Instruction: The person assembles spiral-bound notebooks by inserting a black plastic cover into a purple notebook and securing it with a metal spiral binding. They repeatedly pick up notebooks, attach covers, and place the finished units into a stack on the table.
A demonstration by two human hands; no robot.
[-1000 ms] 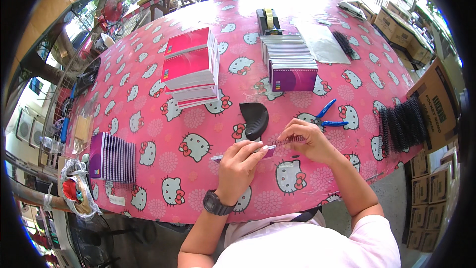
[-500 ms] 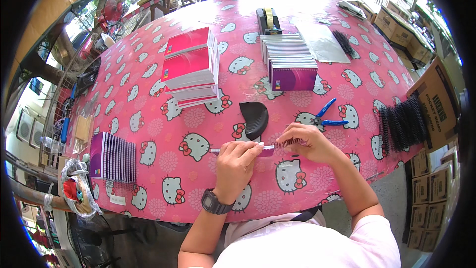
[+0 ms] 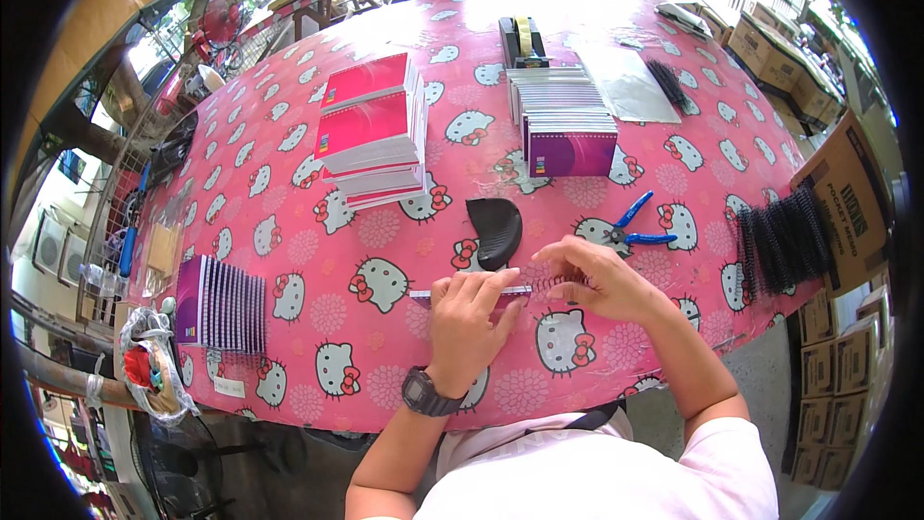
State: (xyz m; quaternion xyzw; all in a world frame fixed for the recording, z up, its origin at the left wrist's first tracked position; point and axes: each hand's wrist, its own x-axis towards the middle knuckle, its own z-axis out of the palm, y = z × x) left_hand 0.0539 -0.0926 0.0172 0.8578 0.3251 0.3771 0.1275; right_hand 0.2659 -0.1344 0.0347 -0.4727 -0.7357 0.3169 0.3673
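A thin purple-covered notepad (image 3: pixel 512 298) stands on edge before me, its punched white edge upward. My left hand (image 3: pixel 469 316), with a dark watch at the wrist, has its fingers over the notepad and its thumb along the near side, closed on it. A dark spiral binding coil (image 3: pixel 558 283) extends from the notepad's right end. Around the coil's outer end curl the fingers of my right hand (image 3: pixel 602 277), with the index finger raised and bent. Just beyond my hands lie a black curved piece (image 3: pixel 495 233) and blue-handled pliers (image 3: pixel 635 223).
Pink-covered notepads (image 3: pixel 371 125) are stacked at the far left, purple ones (image 3: pixel 570 154) stand at the far middle, and coil-bound ones (image 3: pixel 221 306) at the left. Black coils (image 3: pixel 784 243) lie against a cardboard box (image 3: pixel 847 197) at the right. A tape dispenser (image 3: pixel 523 41) stands farther back.
My left thumb has dropped from the punched edge to the notepad's near side. My right index finger has lifted, and more of the coil shows between my hands.
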